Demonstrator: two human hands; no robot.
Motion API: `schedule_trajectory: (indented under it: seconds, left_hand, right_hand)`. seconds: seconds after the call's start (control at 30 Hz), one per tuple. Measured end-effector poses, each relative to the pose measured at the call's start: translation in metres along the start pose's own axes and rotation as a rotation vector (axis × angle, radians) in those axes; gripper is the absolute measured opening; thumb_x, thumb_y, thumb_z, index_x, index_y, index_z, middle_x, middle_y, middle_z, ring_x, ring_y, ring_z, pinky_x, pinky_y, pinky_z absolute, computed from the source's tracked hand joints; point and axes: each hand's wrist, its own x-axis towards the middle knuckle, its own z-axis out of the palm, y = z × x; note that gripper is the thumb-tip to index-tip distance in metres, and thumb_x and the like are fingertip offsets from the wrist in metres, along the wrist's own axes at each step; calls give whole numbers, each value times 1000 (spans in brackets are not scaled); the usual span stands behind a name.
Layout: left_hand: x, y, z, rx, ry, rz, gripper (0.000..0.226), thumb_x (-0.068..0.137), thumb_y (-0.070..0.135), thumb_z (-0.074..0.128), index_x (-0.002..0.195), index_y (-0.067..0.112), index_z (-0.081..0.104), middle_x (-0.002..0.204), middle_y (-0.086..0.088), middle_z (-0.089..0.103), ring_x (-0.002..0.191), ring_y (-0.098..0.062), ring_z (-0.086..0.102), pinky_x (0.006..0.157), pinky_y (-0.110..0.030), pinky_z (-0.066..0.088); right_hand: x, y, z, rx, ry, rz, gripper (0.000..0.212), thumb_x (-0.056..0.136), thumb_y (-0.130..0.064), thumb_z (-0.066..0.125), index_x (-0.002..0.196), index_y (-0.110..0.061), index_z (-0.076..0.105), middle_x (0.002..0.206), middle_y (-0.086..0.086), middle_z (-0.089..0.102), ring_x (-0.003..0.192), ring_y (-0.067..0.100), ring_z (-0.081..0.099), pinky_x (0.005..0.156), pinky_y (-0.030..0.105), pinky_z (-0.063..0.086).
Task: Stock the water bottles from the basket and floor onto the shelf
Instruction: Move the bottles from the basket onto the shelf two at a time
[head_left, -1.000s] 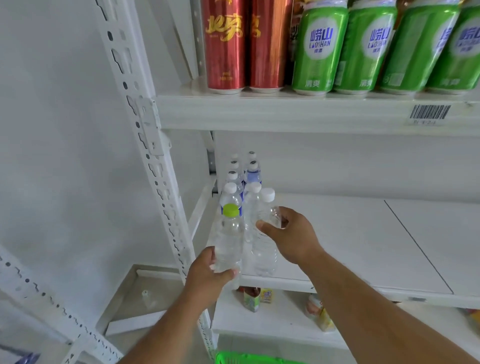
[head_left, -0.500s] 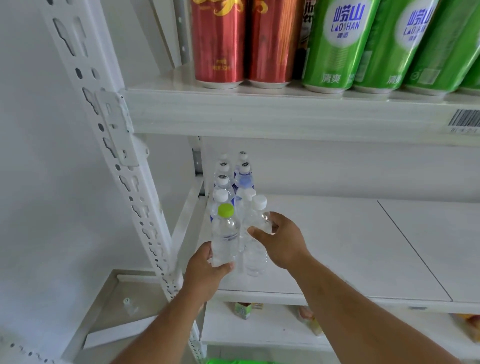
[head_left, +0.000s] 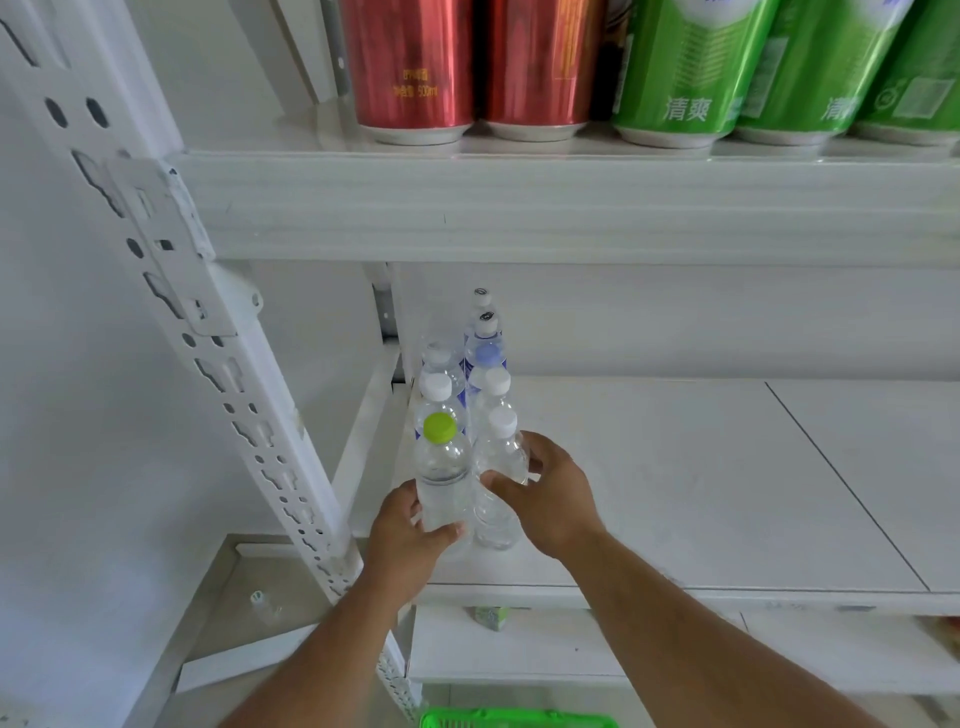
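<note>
Clear bottles (head_left: 470, 395) upright in two rows at shelf (head_left: 675, 493) left end; apparently touching

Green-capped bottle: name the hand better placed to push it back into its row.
Left. The left hand already grips the green-capped bottle; the right hand holds the white-capped bottle beside it.

Two bare forearms reach in from the bottom edge, with no sleeves showing. The left hand (head_left: 402, 540) and right hand (head_left: 550, 499) wear no gloves, rings or watch.
</note>
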Motion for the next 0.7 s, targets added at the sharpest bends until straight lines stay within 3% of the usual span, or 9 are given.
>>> schedule_trajectory:
  seconds: [0.13,0.27,0.4,0.57,0.7]
  left_hand:
    - [4,-4,0,57,0,22,56,71,12,85,115,33,57,113,14,63,105,3,55,85,-22,47]
    - [4,-6,-1,120,7,23,56,72,20,85,117,35,57,111,19,62,103,4,53,88,-30,50]
    - [2,-8,0,106,-5,17,56,72,19,84,115,39,55,112,21,62,101,11,53,83,-21,47]
    - [2,-8,0,93,-44,-15,60,75,8,81,127,26,56,124,6,63,119,-11,55,102,-36,48]
    - [0,-6,-3,188,-56,-27,60,80,8,75,133,23,52,128,5,60,127,-13,50,102,-33,45]
  right_hand:
    - [-5,1,-1,28,-3,31,51,73,-42,79,120,-39,59,108,-22,65,102,-5,59,84,17,45]
    - [-10,0,-1,16,-36,72,52,76,-43,79,123,-41,56,102,-27,63,92,-16,55,69,6,39]
    - [-13,-1,1,-11,-59,104,53,76,-43,78,123,-35,57,105,-20,64,95,-3,59,69,11,41]
    - [-14,3,2,-21,-71,130,52,77,-38,77,125,-31,57,108,-16,64,100,7,60,77,20,44]
    - [-14,7,1,-20,-95,149,53,77,-33,78,125,-29,57,111,-15,65,104,10,61,82,22,46]
